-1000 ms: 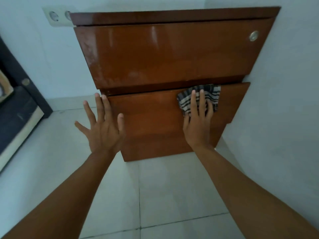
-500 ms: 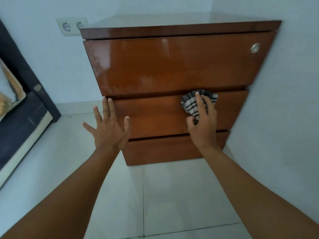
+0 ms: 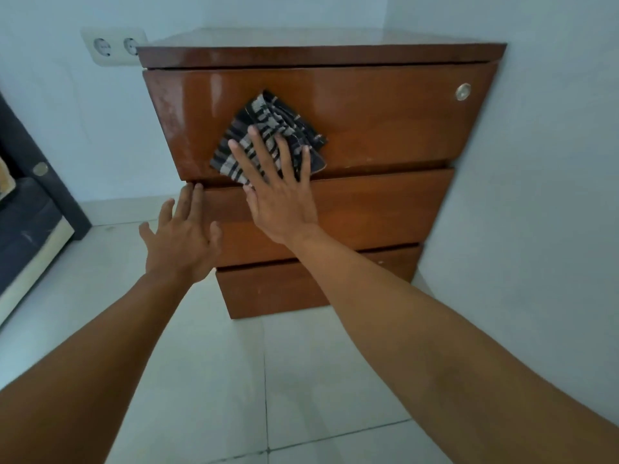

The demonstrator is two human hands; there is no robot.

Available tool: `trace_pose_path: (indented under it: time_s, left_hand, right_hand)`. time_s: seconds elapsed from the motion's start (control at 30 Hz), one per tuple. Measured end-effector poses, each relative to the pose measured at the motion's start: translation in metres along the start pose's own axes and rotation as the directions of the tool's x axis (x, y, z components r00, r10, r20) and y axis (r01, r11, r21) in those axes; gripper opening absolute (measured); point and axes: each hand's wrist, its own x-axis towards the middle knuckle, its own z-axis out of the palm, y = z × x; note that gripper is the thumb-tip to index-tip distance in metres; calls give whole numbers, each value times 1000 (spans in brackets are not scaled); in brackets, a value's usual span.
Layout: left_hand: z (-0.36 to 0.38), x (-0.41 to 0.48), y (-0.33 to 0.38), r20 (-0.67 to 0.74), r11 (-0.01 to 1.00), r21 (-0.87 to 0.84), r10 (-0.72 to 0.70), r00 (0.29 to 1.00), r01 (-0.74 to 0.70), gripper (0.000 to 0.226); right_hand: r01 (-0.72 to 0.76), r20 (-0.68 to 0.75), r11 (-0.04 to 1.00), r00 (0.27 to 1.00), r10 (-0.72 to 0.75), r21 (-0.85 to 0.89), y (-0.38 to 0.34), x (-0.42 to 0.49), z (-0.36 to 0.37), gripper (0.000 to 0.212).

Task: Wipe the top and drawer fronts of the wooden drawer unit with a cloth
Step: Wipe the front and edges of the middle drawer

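1. A glossy reddish-brown wooden drawer unit (image 3: 385, 135) with three stacked drawer fronts stood on pale floor tiles (image 3: 318, 380), tucked into a corner of light blue walls (image 3: 536, 162).
2. A dark and pale striped cloth (image 3: 268, 128) lay flat against the unit's top drawer front (image 3: 385, 122), left of that front's centre and reaching down to its lower edge.
3. The right hand (image 3: 281, 195) pressed on the cloth with its fingers (image 3: 259, 145) straight and spread apart, fingertips on the fabric, while the palm lay over the gap between the top front and the middle drawer front (image 3: 368, 205).
4. The left hand (image 3: 181, 242) was also flat and unclenched, fingers slightly apart; two fingertips touched the left end of the gap under the top front, and the palm sat beside the middle front's left edge. It held nothing.
5. A small round silver lock (image 3: 463, 92) sat near the top front's upper right corner, well apart from the cloth.
6. The unit's top surface (image 3: 318, 36) showed a pale sheen.
7. A white double wall socket (image 3: 114, 46) was mounted on the wall just left of the unit's top corner.
8. A dark piece of furniture with a cream edge (image 3: 30, 236) stood well to the unit's left.
9. The bottom drawer front (image 3: 301, 286) lay below both hands, untouched.
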Motion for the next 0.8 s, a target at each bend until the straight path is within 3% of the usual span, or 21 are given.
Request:
trace_pose_path:
  time_s: [0.07, 0.3, 0.43, 0.6, 0.73, 0.8]
  left_hand:
    - [2, 1, -3, -7, 1000, 3, 5, 1000, -5, 71]
    - [8, -4, 7, -54, 999, -41, -7, 999, 5, 82]
    - [11, -9, 14, -67, 998, -66, -16, 998, 12, 83]
    - [8, -12, 18, -33, 998, -61, -35, 999, 32, 84]
    - [5, -10, 16, 5, 998, -31, -46, 999, 46, 81]
    - [4, -10, 15, 23, 998, -26, -52, 998, 53, 78]
  right_hand:
    - [-20, -9, 1000, 1000, 20, -21, 23, -11, 7, 67]
    - [-351, -74, 933, 936, 345, -84, 154, -41, 7, 68]
    - [-561, -100, 826, 820, 564, 56, 212, -41, -8, 69]
    - [-569, -172, 817, 799, 576, 96, 221, -41, -17, 62]
    - [-663, -226, 687, 650, 725, 298, 217, -36, -29, 64]
    - [-631, -241, 672, 635, 734, 387, 208, -33, -39, 64]
